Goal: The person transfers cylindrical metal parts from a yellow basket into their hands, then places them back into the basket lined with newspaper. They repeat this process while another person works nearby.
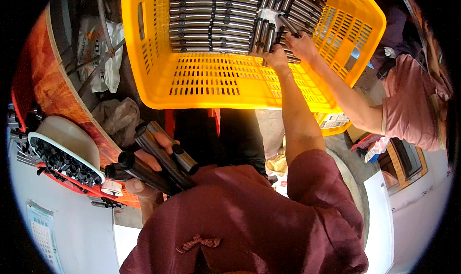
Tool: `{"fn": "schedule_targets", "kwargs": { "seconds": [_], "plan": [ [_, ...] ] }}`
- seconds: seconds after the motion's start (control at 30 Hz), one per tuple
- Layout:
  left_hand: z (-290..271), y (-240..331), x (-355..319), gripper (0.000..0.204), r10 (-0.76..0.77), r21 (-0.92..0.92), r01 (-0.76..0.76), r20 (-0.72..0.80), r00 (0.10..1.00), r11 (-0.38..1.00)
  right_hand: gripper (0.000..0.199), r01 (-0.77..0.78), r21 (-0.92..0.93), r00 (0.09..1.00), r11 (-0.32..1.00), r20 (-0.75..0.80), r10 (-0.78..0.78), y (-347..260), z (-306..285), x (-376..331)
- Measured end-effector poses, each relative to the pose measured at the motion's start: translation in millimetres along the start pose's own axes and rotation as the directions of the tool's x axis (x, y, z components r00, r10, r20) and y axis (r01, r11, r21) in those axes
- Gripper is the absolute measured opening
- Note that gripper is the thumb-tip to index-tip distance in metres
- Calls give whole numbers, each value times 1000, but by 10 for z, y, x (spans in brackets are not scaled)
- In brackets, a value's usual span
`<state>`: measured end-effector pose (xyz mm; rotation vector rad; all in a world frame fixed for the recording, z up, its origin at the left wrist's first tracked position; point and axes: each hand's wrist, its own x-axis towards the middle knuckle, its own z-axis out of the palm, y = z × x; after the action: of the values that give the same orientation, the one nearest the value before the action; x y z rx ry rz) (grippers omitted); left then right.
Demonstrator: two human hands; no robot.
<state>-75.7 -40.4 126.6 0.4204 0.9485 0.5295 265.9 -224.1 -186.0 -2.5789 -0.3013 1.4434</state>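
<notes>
A large yellow plastic crate (259,93) holds rows of shiny metal tubes (192,17) with black end caps. My right hand (277,57) reaches over its near wall, fingers closed around the end of a metal tube (270,36) among other short upright-looking ones. At the lower left, my left hand (142,191) clasps several loose tubes (161,154) with black ends against my chest. Beside my right hand, a co-worker's hand (301,44) grips another tube (288,26) inside the crate.
The co-worker's pink sleeve (413,103) stands at the right. On the left, a white bowl (79,137) full of black caps (60,161) sits near a curved wood-patterned edge (62,81). Clear plastic bags (115,118) lie between it and the crate.
</notes>
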Motion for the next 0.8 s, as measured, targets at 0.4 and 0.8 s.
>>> {"fn": "schedule_targets", "kwargs": {
  "seconds": [0.4, 0.8],
  "plan": [
    [226, 14, -164, 45, 58, -15, -57, 106, 993, 998, 44, -46, 219, 941, 975, 337, -31, -847, -143, -961],
    [281, 369, -445, 46, 111, 105, -121, 96, 989, 987, 31, 62, 487, 995, 871, 39, -93, -1180, -154, -1713]
  ]
}}
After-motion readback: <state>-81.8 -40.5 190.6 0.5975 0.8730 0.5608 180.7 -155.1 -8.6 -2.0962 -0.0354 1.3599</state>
